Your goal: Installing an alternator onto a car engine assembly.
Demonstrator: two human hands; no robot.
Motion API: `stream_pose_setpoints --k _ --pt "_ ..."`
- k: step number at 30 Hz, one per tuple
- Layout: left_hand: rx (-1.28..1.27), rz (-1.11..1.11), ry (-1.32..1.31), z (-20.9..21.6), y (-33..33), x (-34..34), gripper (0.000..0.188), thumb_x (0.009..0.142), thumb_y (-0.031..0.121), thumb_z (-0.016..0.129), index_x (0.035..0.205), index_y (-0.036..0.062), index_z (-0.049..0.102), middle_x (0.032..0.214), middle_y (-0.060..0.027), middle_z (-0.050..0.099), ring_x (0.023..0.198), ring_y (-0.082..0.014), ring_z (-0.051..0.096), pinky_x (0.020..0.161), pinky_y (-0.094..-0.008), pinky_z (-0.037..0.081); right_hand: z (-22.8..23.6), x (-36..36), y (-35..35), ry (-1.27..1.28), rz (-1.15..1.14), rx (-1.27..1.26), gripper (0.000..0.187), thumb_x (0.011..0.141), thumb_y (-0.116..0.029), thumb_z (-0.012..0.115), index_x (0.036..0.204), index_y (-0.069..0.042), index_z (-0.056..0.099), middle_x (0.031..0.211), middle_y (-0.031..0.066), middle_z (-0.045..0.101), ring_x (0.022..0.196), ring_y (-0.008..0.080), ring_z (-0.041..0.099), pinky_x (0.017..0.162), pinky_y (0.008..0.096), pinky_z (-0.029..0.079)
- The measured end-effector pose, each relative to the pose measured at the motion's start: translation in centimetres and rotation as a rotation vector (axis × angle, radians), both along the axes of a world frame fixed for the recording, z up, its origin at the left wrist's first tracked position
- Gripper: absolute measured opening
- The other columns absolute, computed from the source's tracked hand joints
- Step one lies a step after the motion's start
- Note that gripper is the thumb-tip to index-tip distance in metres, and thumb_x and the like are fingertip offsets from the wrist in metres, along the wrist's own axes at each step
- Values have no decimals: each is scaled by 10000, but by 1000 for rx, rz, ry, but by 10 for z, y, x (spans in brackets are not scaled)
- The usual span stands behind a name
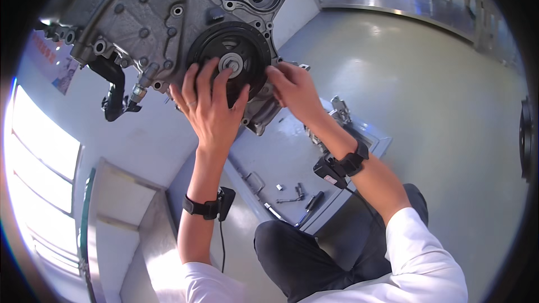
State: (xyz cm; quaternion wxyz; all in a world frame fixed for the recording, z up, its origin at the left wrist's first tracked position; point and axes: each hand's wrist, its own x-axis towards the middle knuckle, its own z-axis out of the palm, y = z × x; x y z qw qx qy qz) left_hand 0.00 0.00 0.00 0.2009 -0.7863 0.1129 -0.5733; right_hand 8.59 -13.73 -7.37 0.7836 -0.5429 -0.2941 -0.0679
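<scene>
A black crankshaft pulley (255,45) sits on the front of a grey metal engine block (151,0), with a silver bolt (232,65) at its centre. Across the pulley's lower left face lies my left hand (210,109), its fingers spread, one fingertip close to the central bolt. It wears a ring. My right hand (297,90) is at the pulley's right edge, thumb and curled fingers closed at the rim; part of its grip is hidden. Below and left of the pulley, a black curved hose (114,87) hangs from the engine.
Beneath my arms stands a grey-topped work table (266,151) with a ratchet wrench (297,194), a black-handled screwdriver (314,202) and metal parts (339,111). My legs are below it. Windows (42,163) are on the left, a metal platform (398,8) at the far right.
</scene>
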Motion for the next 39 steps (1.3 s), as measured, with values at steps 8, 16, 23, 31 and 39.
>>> stream_pose_setpoints --k 8,16,23,31,39 --pt "185 148 194 17 -8 -20 527 746 225 724 1214 81 529 1345 -109 440 1268 -333 381 1048 -582 278 -63 17 16 250 112 52 276 942 -208 524 764 1 557 578 6 506 492 69 452 463 238 347" --pt "-309 260 368 -64 29 -72 551 806 171 682 1250 -22 421 1282 -204 440 1180 -357 429 1004 -470 332 -90 36 24 448 -33 411 225 926 -164 534 779 3 567 596 9 510 514 80 448 487 249 359" --pt "-1251 -55 436 -123 20 -25 374 937 250 594 1170 -12 464 1094 -123 570 990 -182 562 788 -315 452 -103 34 21 377 -91 339 192 900 -168 587 824 8 583 624 30 564 535 104 498 504 258 391" --pt "-1221 -170 496 -147 -9 -53 220 931 118 553 1116 15 492 1013 -47 538 955 -133 507 855 -289 417 -67 30 2 -262 -312 -403 235 816 -239 683 898 -28 621 690 114 661 664 311 647 607 420 491" --pt "-635 126 638 -90 8 -106 285 801 53 654 1048 -3 525 994 -141 596 944 -279 597 821 -352 463 -54 27 9 -452 -444 -576 203 874 -204 604 803 -33 523 698 180 640 705 395 633 612 500 482"
